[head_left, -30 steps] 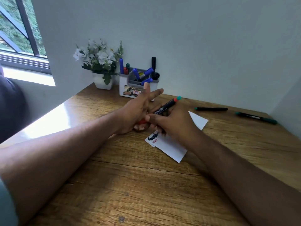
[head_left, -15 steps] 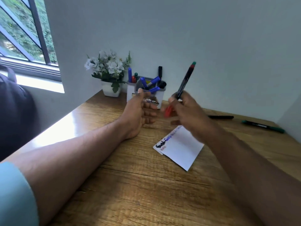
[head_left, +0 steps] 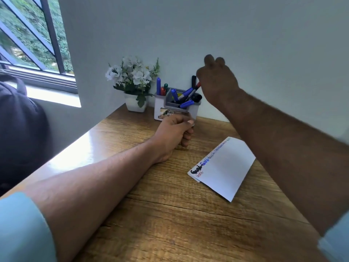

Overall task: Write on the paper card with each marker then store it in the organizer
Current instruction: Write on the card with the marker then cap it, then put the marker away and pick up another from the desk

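From my remote seat: my right hand (head_left: 217, 86) hangs just above the right side of the white desk organizer (head_left: 176, 107), lowering a red-capped marker (head_left: 195, 88) into its grey rear compartment. The marker's long axis slants down and to the left from the hand toward the organizer's opening, red cap uppermost at the fingers, and its lower end already sits among the blue markers (head_left: 186, 95) stored there. The hand appears to pinch the marker at its cap end, with 2 fingers raised above the knuckles; the pinching fingertips are hidden behind the back of the hand, so I cannot tell how tightly they close. My right hand is the one at the organizer; my left hand (head_left: 174, 133) rests on the wooden desk (head_left: 151, 224) just in front of the organizer, fingers curled in, and whether it holds anything I cannot tell. The paper card (head_left: 224, 167) lies flat on the desk nearer me than the organizer, black, blue and red writing along its left edge. I judge that the drop only needs the marker released.
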Tool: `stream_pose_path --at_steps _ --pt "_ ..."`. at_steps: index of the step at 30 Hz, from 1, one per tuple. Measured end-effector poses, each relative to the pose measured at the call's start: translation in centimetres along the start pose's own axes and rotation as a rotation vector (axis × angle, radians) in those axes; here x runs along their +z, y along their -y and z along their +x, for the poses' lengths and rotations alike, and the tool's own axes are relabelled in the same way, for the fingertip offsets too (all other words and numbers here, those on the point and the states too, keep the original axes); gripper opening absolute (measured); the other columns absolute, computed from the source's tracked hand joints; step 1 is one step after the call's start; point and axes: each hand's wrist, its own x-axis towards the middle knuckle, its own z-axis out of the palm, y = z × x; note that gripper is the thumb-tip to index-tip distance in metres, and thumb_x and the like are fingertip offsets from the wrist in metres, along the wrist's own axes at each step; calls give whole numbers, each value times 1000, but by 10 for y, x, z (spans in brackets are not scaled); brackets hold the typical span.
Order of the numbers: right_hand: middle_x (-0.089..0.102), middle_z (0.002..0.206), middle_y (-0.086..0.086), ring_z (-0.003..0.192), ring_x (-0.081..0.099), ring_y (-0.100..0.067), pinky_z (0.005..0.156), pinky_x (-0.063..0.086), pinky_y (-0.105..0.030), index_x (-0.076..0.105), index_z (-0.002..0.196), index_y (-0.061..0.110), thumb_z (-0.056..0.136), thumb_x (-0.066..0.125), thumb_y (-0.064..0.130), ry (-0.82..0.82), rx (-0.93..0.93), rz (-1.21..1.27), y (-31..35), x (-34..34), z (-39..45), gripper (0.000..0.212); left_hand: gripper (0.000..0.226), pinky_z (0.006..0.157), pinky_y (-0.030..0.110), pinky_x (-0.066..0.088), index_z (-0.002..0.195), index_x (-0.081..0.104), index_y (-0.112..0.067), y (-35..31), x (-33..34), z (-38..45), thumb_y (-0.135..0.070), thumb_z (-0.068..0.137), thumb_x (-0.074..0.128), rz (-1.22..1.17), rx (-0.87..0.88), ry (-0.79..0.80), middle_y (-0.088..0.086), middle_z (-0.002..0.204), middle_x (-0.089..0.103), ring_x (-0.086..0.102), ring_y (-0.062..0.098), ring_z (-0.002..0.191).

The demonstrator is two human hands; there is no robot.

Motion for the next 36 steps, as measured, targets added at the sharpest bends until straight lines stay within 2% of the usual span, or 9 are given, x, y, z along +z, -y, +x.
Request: stream_pose_path --at_steps 6,11,14,16,19,21,28,33,36 --pt "25 156 -17 140 30 -34 110 30 -40 24 151 27 83 42 -18 108 -52 491 17 16 -8 84 20 55 29 47 111 63 -3 -1 0 -1 -6 95 52 30 2 9 12 85 58 52 18 69" --pt "57 137 -7 124 55 -20 106 41 -30 54 135 21 83 46 -13 -218 108 790 -14 32 -37 63 19 54 28 46 108 63 -2 0 0 -1 0 92 53 74 5 38 14 83 57 51 18 66" --pt "71 114 -6 107 66 -20 96 45 -23 72 109 16 85 54 -4 -234 211 753 -55 50 -74 36 17 57 27 47 106 64 -3 1 -2 -1 -1 92 55 128 10 75 9 78 59 52 18 69" --pt "71 114 -7 108 64 -26 96 47 -33 73 106 17 83 60 2 -68 216 575 -84 61 -97 31 16 62 27 49 105 65 -6 1 -5 0 -3 92 56 179 24 81 5 77 60 54 18 72" --pt "60 132 -3 119 53 -29 98 42 -45 60 126 32 88 58 26 378 256 218 -120 75 -127 38 16 71 31 50 105 66 -12 2 -1 -1 -7 91 59 311 67 112 7 80 62 55 18 74" --pt "55 138 1 121 52 -27 98 43 -47 44 137 42 92 46 27 505 264 140 -132 92 -140 47 14 74 33 52 102 68 -18 4 5 -4 -12 91 61 434 99 131 9 83 65 56 16 74" --pt "45 121 -10 112 46 -32 85 44 -44 53 129 25 97 45 27 482 265 51 -127 105 -122 33 19 81 15 44 107 69 -27 5 6 -7 -19 90 63 635 174 164 -12 102 66 59 2 96" --pt "54 109 -6 100 57 -30 73 39 -37 54 104 18 85 61 20 418 292 18 -125 93 -120 21 21 85 17 45 109 69 -26 4 7 -8 -21 90 64 691 191 188 -11 105 66 59 2 100" --pt "55 110 -8 97 58 -30 72 40 -37 51 108 18 92 49 17 399 267 33 -125 95 -122 17 21 87 19 45 110 69 -27 4 6 -9 -22 90 64 692 193 191 -12 105 66 59 3 101"
